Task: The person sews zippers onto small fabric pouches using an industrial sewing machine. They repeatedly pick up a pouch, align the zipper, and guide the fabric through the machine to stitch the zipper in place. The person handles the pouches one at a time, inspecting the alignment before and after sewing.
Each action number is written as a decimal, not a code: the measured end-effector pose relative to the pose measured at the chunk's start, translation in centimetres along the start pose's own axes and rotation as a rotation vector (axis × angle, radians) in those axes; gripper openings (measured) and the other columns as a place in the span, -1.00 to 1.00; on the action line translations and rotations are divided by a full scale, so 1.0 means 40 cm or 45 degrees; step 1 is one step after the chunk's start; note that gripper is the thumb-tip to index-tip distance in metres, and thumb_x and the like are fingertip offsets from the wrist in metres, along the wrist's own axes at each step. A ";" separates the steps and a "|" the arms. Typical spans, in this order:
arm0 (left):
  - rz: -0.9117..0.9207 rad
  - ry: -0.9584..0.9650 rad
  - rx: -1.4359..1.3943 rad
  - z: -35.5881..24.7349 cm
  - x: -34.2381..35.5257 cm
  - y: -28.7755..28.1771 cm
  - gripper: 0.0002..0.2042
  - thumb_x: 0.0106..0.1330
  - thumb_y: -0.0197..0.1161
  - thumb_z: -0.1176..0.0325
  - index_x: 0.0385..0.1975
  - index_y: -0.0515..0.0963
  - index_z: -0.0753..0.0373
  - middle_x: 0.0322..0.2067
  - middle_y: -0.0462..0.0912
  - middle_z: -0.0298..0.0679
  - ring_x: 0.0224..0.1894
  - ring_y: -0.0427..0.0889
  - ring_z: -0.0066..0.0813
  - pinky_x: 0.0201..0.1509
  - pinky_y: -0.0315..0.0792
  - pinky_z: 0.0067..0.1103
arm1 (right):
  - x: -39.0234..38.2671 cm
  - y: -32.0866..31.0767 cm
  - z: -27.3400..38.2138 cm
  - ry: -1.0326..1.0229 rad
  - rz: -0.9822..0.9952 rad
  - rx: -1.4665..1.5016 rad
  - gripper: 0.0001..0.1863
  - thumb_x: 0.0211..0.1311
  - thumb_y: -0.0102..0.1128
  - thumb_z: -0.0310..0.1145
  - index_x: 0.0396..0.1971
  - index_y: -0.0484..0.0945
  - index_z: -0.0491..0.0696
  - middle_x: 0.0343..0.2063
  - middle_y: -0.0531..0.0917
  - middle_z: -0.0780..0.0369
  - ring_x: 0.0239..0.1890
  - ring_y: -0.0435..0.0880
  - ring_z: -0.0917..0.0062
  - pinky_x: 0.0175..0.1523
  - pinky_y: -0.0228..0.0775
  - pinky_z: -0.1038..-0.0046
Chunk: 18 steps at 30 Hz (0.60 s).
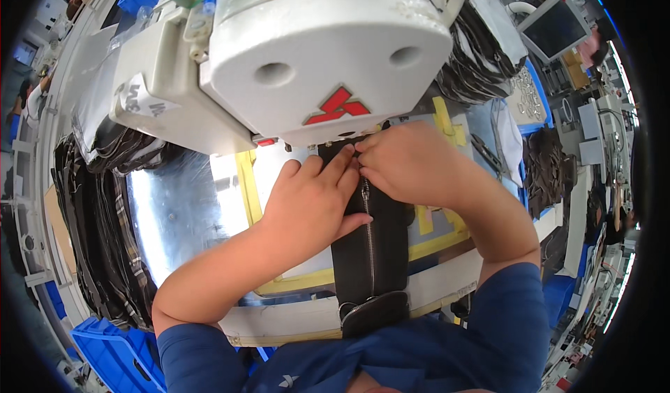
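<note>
Black fabric strip [389, 253] lies on the worktable [171, 215], running from the near edge to the far side, where its end meets the underside of a bulky white sewing machine head [328, 65]. On the left stands a tall stack of dark cloth pieces [98, 232]; another dark bundle [478, 61] sits on the far right. A blue crate [115, 354] is at the near left. Smaller, the right hand [415, 162] has its fingertips gathered at the strip's far part, beside the machine; whether they pinch the cloth, I cannot tell. The left hand [307, 201] rests on the strip's left side, fingers stretched toward the right fingertips, thumb spread apart from them. Yellow tape [307, 280] borders the work area. Down the strip's middle runs a metal zipper [370, 253], its small slider [365, 192] just nearer than the right fingertips.
</note>
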<state>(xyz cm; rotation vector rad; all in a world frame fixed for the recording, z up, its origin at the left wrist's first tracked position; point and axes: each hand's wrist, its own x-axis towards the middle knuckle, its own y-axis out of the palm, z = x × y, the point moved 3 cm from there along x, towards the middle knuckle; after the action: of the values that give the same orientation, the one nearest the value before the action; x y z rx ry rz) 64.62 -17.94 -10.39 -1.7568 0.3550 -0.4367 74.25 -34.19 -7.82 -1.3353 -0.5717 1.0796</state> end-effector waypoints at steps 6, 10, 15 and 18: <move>-0.028 -0.050 0.038 0.011 0.001 -0.003 -0.22 0.18 0.47 -0.26 0.17 0.61 0.34 0.26 0.63 -0.11 -0.04 0.62 -0.25 0.03 0.44 -0.37 | -0.013 0.025 0.003 -0.177 -0.463 0.102 -0.81 0.31 0.28 -0.34 -0.19 0.76 -0.10 -0.09 0.81 0.20 -0.23 0.80 0.24 -0.20 0.65 0.21; -0.004 -0.085 0.035 0.026 -0.009 -0.009 -0.23 0.16 0.47 -0.26 0.11 0.61 0.34 0.21 0.64 -0.09 -0.01 0.63 -0.22 0.06 0.45 -0.36 | 0.013 0.022 0.017 -0.114 -0.373 0.149 -0.78 0.32 0.27 -0.35 -0.14 0.76 -0.10 -0.02 0.81 0.27 -0.19 0.81 0.28 -0.17 0.66 0.23; 0.032 -0.105 0.027 0.022 -0.006 -0.011 -0.20 0.13 0.49 -0.26 0.12 0.61 0.37 0.21 0.64 -0.08 0.02 0.65 -0.19 0.06 0.46 -0.34 | 0.012 0.024 0.015 -0.132 -0.409 0.192 -0.79 0.32 0.26 -0.36 -0.15 0.76 -0.10 -0.03 0.81 0.27 -0.19 0.81 0.29 -0.18 0.66 0.25; 0.015 -0.097 0.033 0.023 -0.005 -0.011 -0.18 0.12 0.50 -0.28 0.12 0.61 0.39 0.21 0.64 -0.06 0.02 0.66 -0.18 0.06 0.47 -0.33 | 0.010 0.020 0.018 -0.133 -0.418 0.190 -0.80 0.33 0.25 -0.37 -0.16 0.75 -0.11 -0.04 0.80 0.27 -0.19 0.81 0.30 -0.19 0.66 0.26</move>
<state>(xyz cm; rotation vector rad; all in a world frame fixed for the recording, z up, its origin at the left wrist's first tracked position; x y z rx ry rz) 64.89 -16.96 -10.17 -1.7401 0.3036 -0.3633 73.58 -33.59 -8.51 -1.0177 -0.7448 0.9054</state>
